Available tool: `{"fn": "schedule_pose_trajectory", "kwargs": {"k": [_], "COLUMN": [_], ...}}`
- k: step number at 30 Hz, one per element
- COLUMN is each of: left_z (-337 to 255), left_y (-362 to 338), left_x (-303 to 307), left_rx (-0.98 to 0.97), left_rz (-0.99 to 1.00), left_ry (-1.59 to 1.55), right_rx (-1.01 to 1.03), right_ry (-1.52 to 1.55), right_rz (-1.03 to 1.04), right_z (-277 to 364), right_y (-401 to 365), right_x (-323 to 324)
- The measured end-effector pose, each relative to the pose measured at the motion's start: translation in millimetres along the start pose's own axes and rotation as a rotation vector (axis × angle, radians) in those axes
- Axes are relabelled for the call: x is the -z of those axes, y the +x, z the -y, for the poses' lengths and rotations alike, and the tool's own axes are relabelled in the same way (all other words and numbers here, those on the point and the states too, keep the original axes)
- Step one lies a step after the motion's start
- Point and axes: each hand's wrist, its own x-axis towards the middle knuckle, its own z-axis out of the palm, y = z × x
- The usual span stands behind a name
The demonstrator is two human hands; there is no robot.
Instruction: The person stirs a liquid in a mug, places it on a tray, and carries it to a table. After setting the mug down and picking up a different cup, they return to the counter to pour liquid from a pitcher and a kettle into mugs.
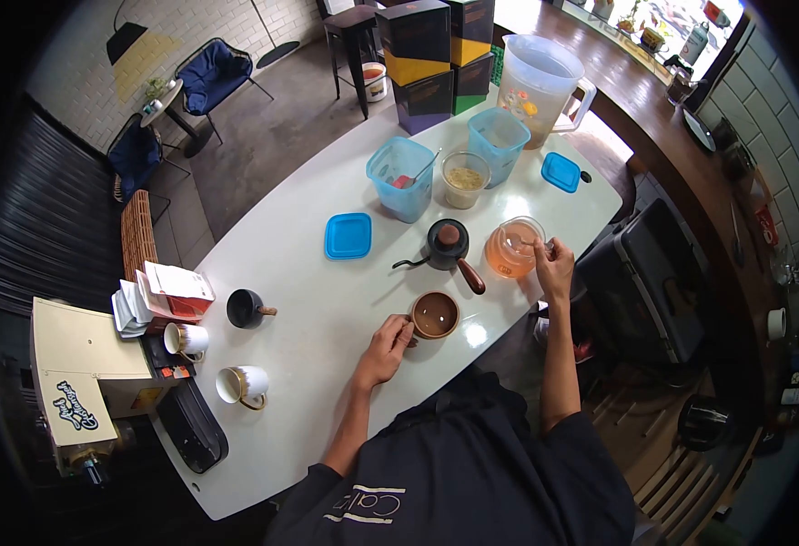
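Observation:
My left hand [385, 350] is closed on the handle of a brown cup [436, 315], which stands near the table's front edge. My right hand [554, 264] is closed on the handle of a clear glass pitcher [511, 255] with pinkish-orange liquid, to the right of the cup. Between and behind them is a small black kettle [448, 242] with a brown knob, a thin spout and a wooden handle.
Behind stand blue containers [401, 187], a cup of pale grains [464, 179] and a large jug [538, 86]. Blue lids [348, 236] lie flat. At left are a black handled cup [246, 308], white mugs [243, 386] and a cream machine [76, 364].

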Motion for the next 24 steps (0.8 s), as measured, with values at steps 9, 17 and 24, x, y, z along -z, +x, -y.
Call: {"fn": "schedule_pose_trajectory", "kwargs": {"k": [9, 17, 24], "left_z": [-1, -12, 2], "left_y": [4, 3, 5], "left_x": [-6, -11, -11], "left_rx": [-0.017, -0.04, -0.015], "left_rz": [0.024, 0.026, 0.06], "left_ry": [0.032, 0.154, 0.092], "right_rx": [0.0, -0.057, -0.084], "right_ry": [-0.04, 0.064, 0.007], "right_rz": [-0.021, -0.069, -0.084], "right_z": [5, 5, 11], "right_y": [-5, -5, -6], "right_x": [4, 3, 7]}}
